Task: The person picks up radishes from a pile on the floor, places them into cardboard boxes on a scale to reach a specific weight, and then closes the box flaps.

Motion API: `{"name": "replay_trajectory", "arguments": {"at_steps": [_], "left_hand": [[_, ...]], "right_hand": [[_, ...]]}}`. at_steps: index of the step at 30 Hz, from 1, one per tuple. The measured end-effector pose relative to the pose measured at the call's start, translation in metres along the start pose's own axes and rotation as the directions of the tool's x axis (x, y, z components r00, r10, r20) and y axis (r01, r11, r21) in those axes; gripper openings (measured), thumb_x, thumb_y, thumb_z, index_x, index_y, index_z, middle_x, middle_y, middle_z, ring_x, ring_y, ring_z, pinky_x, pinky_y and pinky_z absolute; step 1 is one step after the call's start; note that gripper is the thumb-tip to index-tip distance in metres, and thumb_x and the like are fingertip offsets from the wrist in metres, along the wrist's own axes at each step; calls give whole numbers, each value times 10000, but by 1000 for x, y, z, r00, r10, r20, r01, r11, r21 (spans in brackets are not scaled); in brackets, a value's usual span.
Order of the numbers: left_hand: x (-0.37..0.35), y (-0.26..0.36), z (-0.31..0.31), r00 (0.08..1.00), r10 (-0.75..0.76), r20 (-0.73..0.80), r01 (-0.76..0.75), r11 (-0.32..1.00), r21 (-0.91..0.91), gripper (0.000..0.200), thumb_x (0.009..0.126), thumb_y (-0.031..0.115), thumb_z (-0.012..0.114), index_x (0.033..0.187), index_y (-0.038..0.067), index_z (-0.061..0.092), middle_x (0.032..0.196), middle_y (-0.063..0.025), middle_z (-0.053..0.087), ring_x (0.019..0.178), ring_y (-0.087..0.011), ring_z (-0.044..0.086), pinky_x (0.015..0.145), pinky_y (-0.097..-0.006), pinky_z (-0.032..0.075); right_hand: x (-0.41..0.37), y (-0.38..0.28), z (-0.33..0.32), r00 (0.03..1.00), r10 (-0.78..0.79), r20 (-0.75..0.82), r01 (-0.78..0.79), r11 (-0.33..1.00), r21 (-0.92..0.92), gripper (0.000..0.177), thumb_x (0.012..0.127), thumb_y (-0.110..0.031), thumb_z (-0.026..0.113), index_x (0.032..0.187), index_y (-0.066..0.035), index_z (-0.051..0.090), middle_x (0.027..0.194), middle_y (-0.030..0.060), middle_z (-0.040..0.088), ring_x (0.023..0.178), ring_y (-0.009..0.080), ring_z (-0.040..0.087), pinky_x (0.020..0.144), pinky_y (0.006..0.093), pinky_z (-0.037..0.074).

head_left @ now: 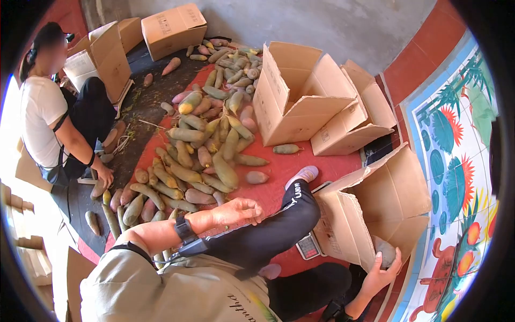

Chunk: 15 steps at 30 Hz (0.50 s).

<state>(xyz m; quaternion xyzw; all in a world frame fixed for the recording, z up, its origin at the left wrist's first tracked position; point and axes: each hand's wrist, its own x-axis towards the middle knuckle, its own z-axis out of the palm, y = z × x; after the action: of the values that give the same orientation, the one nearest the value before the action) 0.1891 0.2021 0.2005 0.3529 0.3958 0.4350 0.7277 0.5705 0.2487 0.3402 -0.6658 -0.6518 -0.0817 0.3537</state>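
Observation:
My right hand (382,276) grips a greyish, blunt-ended radish (385,251) at the near edge of an open cardboard box (343,225). Much of that radish is hidden by the box flap and my fingers. Above my bent leg, my left hand (238,212) hangs with its fingers curled together, and nothing shows in it. The box appears to rest on a scale whose display (308,247) sticks out beside my leg. A large heap of long green and reddish radishes (222,172) spreads over the red mat beyond my left hand.
Two more open boxes (295,115) (351,126) stand by the wall, with a lone radish (287,148) before them. Across the heap, another person (48,112) sits reaching to the radishes, near further cartons (174,29). A painted tile wall (450,161) borders the right.

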Motion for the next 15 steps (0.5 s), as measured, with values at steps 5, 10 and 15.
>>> {"name": "replay_trajectory", "arguments": {"at_steps": [5, 10, 15], "left_hand": [[3, -7, -3, 1000, -9, -15, 9, 1000, 19, 224, 917, 281, 510, 904, 66, 569, 916, -36, 595, 836, -120, 540, 767, -260, 448], [3, -9, -5, 999, 35, -37, -32, 997, 65, 237, 918, 290, 509, 919, 62, 572, 898, -37, 604, 829, -116, 550, 757, -259, 454], [4, -18, -16, 992, -6, -122, 17, 996, 89, 259, 915, 301, 516, 938, 51, 580, 883, -30, 614, 812, -117, 563, 756, -267, 468]], "right_hand": [[6, 16, 5, 999, -30, 15, 29, 998, 62, 330, 823, -94, 575, 1130, 9, 514, 1100, 149, 540, 1030, 281, 497, 918, 358, 367], [4, 22, 10, 996, 21, 92, -31, 994, 107, 203, 831, -67, 539, 1012, 25, 549, 998, 146, 553, 945, 279, 528, 854, 363, 400], [-2, 23, 14, 998, -23, 55, 21, 999, 43, 153, 862, -67, 501, 968, 32, 551, 970, 153, 560, 904, 285, 537, 795, 363, 424]]}}
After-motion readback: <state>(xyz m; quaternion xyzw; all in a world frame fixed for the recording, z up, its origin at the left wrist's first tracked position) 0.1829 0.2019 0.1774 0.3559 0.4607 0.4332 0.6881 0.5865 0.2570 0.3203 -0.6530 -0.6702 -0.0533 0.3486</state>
